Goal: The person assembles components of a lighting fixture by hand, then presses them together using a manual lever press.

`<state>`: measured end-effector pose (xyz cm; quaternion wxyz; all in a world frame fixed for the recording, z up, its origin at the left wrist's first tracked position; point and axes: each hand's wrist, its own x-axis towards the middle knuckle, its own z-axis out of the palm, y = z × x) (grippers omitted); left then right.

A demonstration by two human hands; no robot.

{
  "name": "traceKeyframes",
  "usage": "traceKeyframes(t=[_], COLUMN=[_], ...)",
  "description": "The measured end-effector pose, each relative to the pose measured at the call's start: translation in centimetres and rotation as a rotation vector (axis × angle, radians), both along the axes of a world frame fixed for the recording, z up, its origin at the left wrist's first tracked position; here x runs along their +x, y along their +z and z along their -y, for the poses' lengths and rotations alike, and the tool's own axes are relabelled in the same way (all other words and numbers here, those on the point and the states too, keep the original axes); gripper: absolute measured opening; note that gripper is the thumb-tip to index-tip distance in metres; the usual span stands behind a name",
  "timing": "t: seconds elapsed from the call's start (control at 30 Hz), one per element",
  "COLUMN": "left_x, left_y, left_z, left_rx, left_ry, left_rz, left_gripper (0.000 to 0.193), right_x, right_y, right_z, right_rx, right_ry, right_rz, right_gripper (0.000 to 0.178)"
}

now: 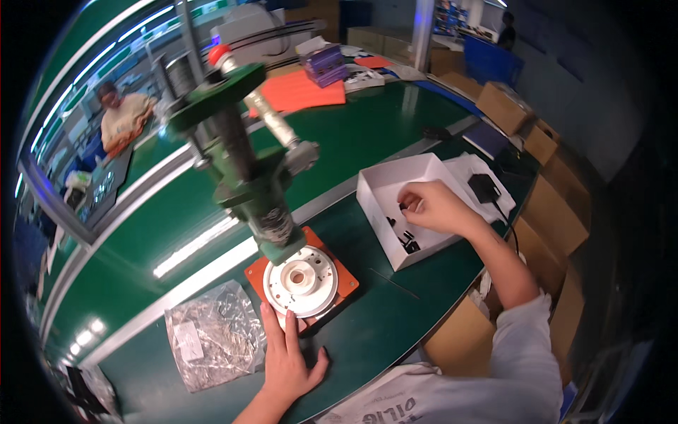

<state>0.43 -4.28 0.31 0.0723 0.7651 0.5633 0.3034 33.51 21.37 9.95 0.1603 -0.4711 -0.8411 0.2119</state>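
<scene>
My left hand (288,364) lies with its fingers stretched out, the fingertips at the near edge of a round white plastic part (319,284) with a raised ring and a central hole. That part sits on an orange square plate (345,278) under the head of a green press (265,205). Over on the right, my right hand (436,206) is pinched above a shallow white box (379,233). At its fingertips shows a small black piece (403,206), partly hidden by the fingers. Several more small black pieces (409,242) lie in the box.
A clear plastic bag of small metal parts (219,339) lies left of the press. A black power adapter (484,188) with its cable is beside the box. Cardboard boxes (558,205) line the right edge. Beyond a metal rail, a person (123,120) sits across the green conveyor belt (353,134).
</scene>
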Motion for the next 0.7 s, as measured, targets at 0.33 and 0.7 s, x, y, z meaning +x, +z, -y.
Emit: traceKeyframes(t=[0.33, 0.7], left_x=[-0.8, -1.1], left_y=[0.1, 0.1], left_z=[0.2, 0.2], left_rx=[-0.017, -0.009], left_ry=[0.022, -0.013], left_rz=[0.028, 0.060], left_gripper=[0.097, 0.095], right_x=[-6.3, -13.5], right_y=[0.9, -0.6], right_z=[6.8, 6.2], right_rx=[-0.623, 0.091], right_ry=[0.285, 0.286], right_rz=[-0.733, -0.147], right_gripper=[0.023, 0.019])
